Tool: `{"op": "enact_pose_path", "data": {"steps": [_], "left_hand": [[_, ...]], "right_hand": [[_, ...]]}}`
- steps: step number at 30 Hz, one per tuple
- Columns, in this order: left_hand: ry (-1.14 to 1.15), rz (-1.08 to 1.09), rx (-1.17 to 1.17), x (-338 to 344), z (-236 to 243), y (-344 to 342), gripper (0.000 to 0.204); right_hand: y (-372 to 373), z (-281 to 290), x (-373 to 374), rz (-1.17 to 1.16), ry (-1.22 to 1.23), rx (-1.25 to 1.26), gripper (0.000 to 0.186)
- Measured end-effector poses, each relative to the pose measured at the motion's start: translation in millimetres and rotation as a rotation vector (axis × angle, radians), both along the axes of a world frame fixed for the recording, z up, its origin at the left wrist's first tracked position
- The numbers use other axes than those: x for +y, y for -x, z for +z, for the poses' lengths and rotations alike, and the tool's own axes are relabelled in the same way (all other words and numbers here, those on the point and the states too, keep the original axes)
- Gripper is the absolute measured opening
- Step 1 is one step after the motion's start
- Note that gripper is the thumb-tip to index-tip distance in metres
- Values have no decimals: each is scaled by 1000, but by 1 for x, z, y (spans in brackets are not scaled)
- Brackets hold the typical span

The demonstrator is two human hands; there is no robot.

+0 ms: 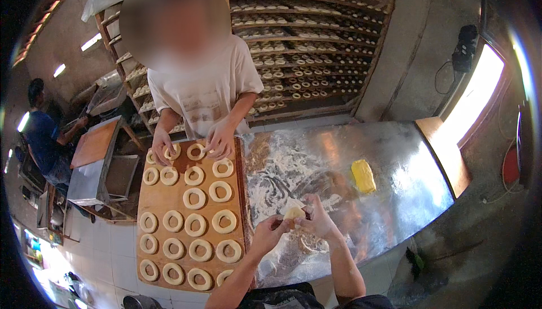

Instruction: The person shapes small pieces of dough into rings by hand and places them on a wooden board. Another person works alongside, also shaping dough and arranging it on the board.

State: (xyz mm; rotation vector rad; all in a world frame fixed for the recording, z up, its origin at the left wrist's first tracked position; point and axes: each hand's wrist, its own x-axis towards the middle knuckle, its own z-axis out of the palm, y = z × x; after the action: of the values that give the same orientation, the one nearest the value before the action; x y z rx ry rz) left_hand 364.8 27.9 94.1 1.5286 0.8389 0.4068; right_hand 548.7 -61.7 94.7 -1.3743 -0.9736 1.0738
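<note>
A tall, many-shelved wooden rack (373,55) stands beside a plain grey wall (418,38). A bright opening (479,94) glares on the right, and the metal table (403,151) gleams near it. Pale tiled floor (104,255) shows on the left, around a boxy wood-topped bench (97,144).

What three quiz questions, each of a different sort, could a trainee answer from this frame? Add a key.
1. Multiple choice: what do the person's left hand and right hand hold?
A) a rolling pin
B) a piece of pale dough
C) a knife

2. True or false: the yellow block lies on the wooden board.

3. Open: what stands behind the co-worker in the pale shirt?

Key:
1. B.
2. False; it lies on the metal table, while the board bears dough rings.
3. A tall shelved rack with many dough pieces on it, some of them rings.
</note>
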Motion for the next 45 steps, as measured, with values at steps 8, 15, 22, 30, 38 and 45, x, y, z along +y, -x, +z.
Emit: {"op": "enact_pose_path", "data": {"steps": [8, 15, 22, 30, 38, 45], "left_hand": [[-205, 40, -42, -11, 30, 5, 31], [-858, 334, 35, -1, 22, 17, 47], [322, 471, -898, 5, 5, 65, 39], [-599, 555, -54, 52, 4, 147, 29], [-334, 535, -111, 104, 14, 226, 20], [-656, 510, -13, 156, 12, 260, 21]], "right_hand": [[23, 2, 20, -170, 194, -376, 69], [50, -34, 37, 111, -109, 316, 57], [104, -13, 65, -20, 9, 393, 56], [198, 15, 113, 334, -186, 71, 69], [263, -10, 177, 253, -177, 239, 52], [300, -14, 227, 178, -79, 318, 40]]}}
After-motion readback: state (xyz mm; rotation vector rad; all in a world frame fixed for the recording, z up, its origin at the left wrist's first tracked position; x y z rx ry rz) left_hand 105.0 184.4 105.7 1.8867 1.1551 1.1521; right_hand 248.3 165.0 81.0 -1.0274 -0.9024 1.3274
